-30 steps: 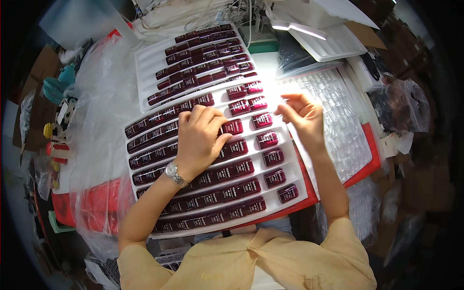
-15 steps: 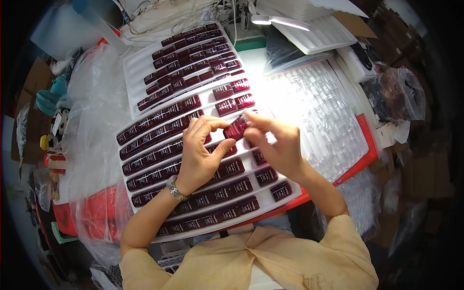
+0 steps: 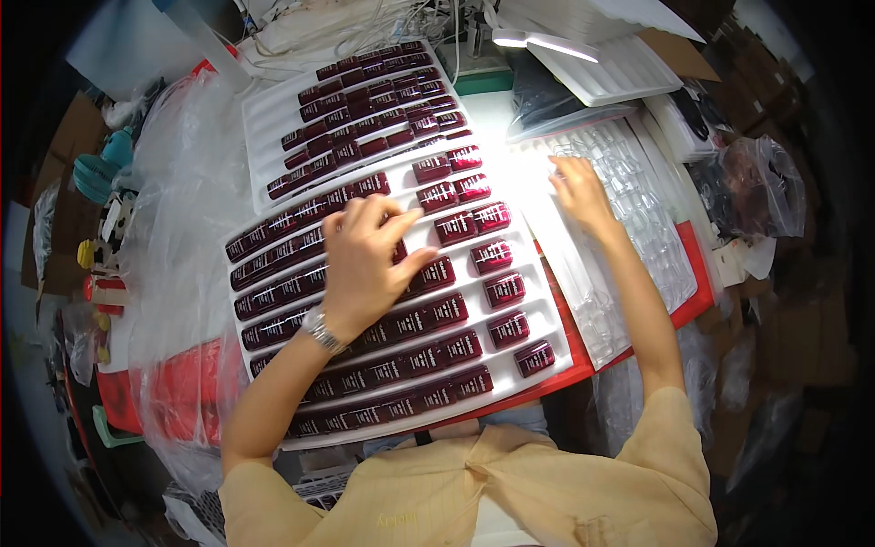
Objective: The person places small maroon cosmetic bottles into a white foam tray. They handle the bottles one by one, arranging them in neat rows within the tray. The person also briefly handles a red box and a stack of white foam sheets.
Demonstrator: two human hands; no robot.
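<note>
My left hand (image 3: pixel 369 260) hovers over a white ribbed tray (image 3: pixel 421 235), its fingers apart and the thumb stretched to the right, with nothing visible between them. Rows of small glossy dark-red rectangular blocks with pale print lie in the tray's grooves, and the hand hides some of them. Just right of a gap in the rows sits a dark-red block (image 3: pixel 455 227) beside another one. Farther right, my right hand (image 3: pixel 583 196) is over the brightly lit edge of a sheet of small clear plastic pieces (image 3: pixel 629 201). Its thumb and fingers are parted, and I see nothing held.
Behind lies a second white tray (image 3: pixel 264 137) with more dark-red blocks. A lit lamp (image 3: pixel 547 44) hangs over the back right, near a stacked white tray (image 3: pixel 611 68). Clear plastic film (image 3: pixel 178 228) covers the left side, and red covering (image 3: pixel 570 314) shows beneath the trays.
The dark-red block that both hands held is out of them, and another block now shows in the right-hand rows. My right hand has moved right and away; my left has drawn back slightly left.
</note>
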